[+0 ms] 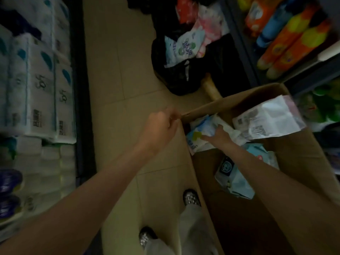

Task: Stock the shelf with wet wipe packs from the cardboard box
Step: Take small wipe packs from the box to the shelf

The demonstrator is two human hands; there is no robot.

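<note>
A tall brown cardboard box (301, 144) stands on the floor at the right, holding several wet wipe packs. My left hand (161, 126) pinches the box's near-left flap corner at the rim. My right hand (219, 136) reaches inside and grips a white and light-blue wet wipe pack (200, 129) near the left wall. A large white pack with printed labels (268, 120) lies across the far right of the box. More blue packs (237, 183) sit lower in the box under my right forearm.
The left shelf (79, 89) holds white tissue bundles (42, 92). The right shelf carries orange and blue bottles (287, 39). A black bag (176, 78) with more packs sits on the tiled floor ahead. My feet (191, 197) stand beside the box.
</note>
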